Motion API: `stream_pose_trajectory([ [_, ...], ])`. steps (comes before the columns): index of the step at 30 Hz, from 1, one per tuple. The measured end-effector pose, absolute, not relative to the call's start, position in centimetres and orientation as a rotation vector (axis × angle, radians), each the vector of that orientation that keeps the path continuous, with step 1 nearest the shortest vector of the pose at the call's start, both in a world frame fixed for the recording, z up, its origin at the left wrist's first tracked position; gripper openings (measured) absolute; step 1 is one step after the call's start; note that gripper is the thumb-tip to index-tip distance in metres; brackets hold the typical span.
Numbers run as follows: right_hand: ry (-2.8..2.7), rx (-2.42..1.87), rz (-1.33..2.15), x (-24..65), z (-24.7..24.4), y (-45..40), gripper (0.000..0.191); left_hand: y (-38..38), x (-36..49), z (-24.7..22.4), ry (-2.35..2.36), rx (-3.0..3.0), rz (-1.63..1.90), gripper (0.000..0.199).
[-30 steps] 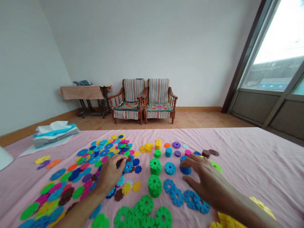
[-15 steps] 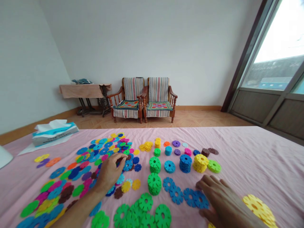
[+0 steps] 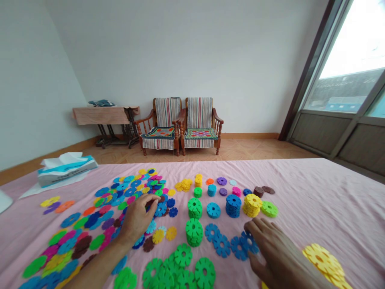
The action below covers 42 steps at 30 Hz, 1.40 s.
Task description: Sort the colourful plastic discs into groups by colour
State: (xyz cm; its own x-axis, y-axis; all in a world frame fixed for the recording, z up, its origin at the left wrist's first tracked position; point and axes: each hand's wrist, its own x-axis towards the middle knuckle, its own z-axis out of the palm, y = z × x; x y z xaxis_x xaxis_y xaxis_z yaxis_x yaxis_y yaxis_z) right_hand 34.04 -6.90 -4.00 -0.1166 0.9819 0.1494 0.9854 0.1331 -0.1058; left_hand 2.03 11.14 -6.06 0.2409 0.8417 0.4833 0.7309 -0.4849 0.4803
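Observation:
My left hand [image 3: 138, 214] hovers over or touches a spread of mixed small notched plastic discs [image 3: 129, 186]. Its thumb and fingertips are pinched together near a brown disc; whatever they hold is hidden. At the right, my right hand [image 3: 272, 245] has thumb and fingers around the edge of a blue notched disc [image 3: 248, 241], which looks slightly lifted and tilted. Other loose blue discs [image 3: 221, 245] lie just left of it. Beyond that hand stand a yellow disc stack [image 3: 252, 205] and a blue stack [image 3: 233, 206]. Green stacks [image 3: 194, 232] rise between my hands.
Large green discs [image 3: 179, 269] lie at the near edge, yellow ones [image 3: 323, 261] at the right. Shorter stacks and single discs, including a purple one [image 3: 221, 181], form rows farther back. A tissue pack [image 3: 66, 170] sits at far left on the pink cloth [image 3: 339, 200]. Two armchairs [image 3: 198, 120] stand beyond.
The blue disc at my right hand has shifted up and away, and now looks tilted. My left hand keeps its pinch in the same place. The whole view has moved slightly.

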Motion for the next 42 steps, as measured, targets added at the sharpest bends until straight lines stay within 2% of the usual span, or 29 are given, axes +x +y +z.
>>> stream_pose_trajectory([
  [6, -2.131, -1.767, 0.058, 34.1, -4.6, -7.3, 0.045, 11.2, 2.1, -6.0, 1.508, 2.345, 1.065, 0.022],
  [24, -2.102, -1.759, 0.266, 33.6, -4.5, -7.0, 0.025, 11.2, 2.1, -6.2, 1.496, 2.362, 1.054, 0.023],
  [31, -2.120, -1.767, 0.179, 33.6, -5.9, -6.6, 0.035, 11.3, 2.1, -6.2, 1.497, 2.358, 1.059, 0.022],
  [35, -2.020, -1.753, 0.223, 31.9, -5.1, -5.9, 0.026, 11.2, 2.1, -6.2, 1.495, 2.362, 1.055, 0.022],
  [42, -2.004, -1.771, 0.284, 29.5, -4.7, -5.2, 0.022, 11.1, 2.2, -6.1, 1.507, 2.370, 1.041, 0.023],
])
